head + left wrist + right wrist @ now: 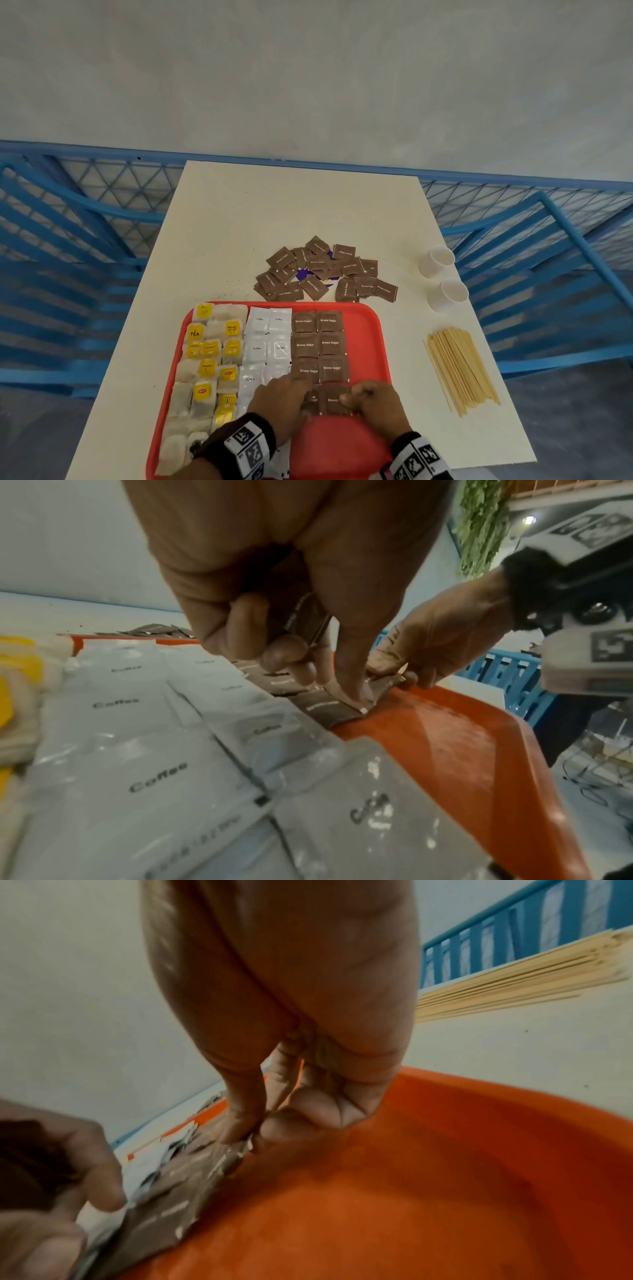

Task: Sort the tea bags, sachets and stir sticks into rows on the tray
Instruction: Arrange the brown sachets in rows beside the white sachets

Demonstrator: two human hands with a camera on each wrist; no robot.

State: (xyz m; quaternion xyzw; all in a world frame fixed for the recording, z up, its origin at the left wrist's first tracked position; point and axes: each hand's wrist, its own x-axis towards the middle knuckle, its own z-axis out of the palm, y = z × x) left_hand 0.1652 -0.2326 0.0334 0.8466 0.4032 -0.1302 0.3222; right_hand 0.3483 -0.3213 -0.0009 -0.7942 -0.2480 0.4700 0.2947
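Red tray (370,329) — both hands down: L grip (279,401) holds spare sugar sachets (304,620), R grip (373,404) pinches sachet (334,399).

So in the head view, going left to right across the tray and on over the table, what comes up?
Tea bags → coffee sachets → brown sugar sachets → bare tray rim → stir sticks.

A red tray (370,329) at the table's near edge carries yellow-tagged tea bags (209,363) on its left, white coffee sachets (267,342) in the middle and brown sugar sachets (317,346) in two columns on the right; more brown sachets (322,270) lie heaped beyond it, and wooden stir sticks (459,368) lie bundled to its right
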